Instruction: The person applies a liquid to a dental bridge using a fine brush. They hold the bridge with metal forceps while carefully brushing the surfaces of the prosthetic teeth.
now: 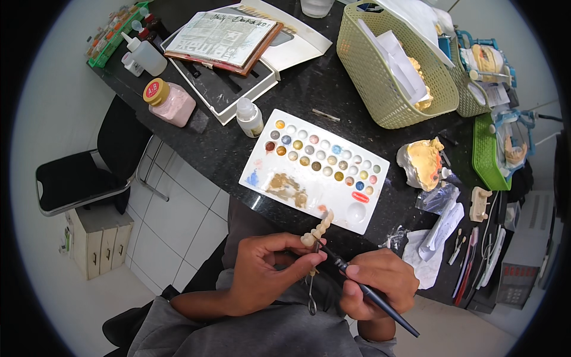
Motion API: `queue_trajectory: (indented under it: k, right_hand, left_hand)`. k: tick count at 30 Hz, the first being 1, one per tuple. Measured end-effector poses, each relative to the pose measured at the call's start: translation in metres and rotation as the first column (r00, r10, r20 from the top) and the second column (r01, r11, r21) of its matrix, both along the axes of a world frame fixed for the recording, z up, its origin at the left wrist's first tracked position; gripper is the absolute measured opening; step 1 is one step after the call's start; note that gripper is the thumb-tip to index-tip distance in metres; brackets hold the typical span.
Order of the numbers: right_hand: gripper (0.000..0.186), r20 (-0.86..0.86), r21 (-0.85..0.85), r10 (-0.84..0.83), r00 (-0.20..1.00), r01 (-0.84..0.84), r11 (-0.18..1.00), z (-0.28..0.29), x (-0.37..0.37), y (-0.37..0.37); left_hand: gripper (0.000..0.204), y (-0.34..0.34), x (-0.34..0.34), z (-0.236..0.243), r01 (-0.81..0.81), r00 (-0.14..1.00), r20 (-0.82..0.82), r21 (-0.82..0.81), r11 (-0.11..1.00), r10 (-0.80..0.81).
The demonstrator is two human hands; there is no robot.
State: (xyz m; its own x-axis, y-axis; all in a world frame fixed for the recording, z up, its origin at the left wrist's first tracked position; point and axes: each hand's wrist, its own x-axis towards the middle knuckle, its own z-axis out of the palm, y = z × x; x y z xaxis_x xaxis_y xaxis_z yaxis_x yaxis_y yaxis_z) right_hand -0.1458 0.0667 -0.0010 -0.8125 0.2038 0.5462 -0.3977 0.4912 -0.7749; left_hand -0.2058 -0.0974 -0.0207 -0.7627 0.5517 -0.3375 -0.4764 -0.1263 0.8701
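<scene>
A curved dental bridge of several tooth-coloured crowns (320, 228) stands up from my left hand (267, 271), just in front of the palette. My left thumb and fingers are pinched on slim metal forceps (312, 304) below the bridge, with a ring handle hanging down. In my right hand (383, 282) is a fine brush with a dark handle (383, 306), gripped like a pen. Its tip meets or nearly meets the bridge's lower end; actual contact I cannot tell. Beyond both hands lies a white palette (279, 205) with rows of coloured wells and brown, blue and orange smears.
A small bottle (250, 119) and a pink-filled jar (171, 103) stand left of the palette. Behind it are a notebook (223, 38) and a woven basket (398, 113). A dental cast (419, 163), crumpled tissue (423, 256) and tools (467, 262) lie to the right.
</scene>
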Motion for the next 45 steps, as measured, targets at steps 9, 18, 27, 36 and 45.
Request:
queue_trajectory:
  k: [9,18,27,36,45]
  right_hand:
    - [0.019,-0.006,0.015,0.022,1.0,-0.022,1.0,0.0,0.001,0.002]
    - [0.013,0.104,0.064,-0.38,0.919,0.375,0.925,0.012,0.009,0.007]
    - [0.01,0.182,0.026,-0.362,0.914,0.364,0.931,0.011,-0.002,0.014]
    - [0.009,0.21,0.067,-0.42,0.883,0.415,0.907,0.009,-0.003,0.01]
    - [0.011,0.008,-0.154,-0.164,0.986,0.163,0.975,0.004,0.004,0.0]
  left_hand:
    - [0.018,0.0,0.001,0.001,-0.006,1.0,0.003,-0.008,1.0,0.006]
    - [0.014,0.0,-0.003,0.01,0.017,0.998,0.057,-0.041,0.999,-0.014]
    - [0.013,-0.001,-0.005,0.009,0.022,0.997,0.068,-0.01,1.0,-0.021]
    - [0.015,-0.003,-0.005,0.007,0.033,0.997,0.068,-0.001,0.999,-0.033]
    - [0.017,-0.003,-0.007,0.007,0.046,0.998,0.052,0.006,0.999,-0.047]
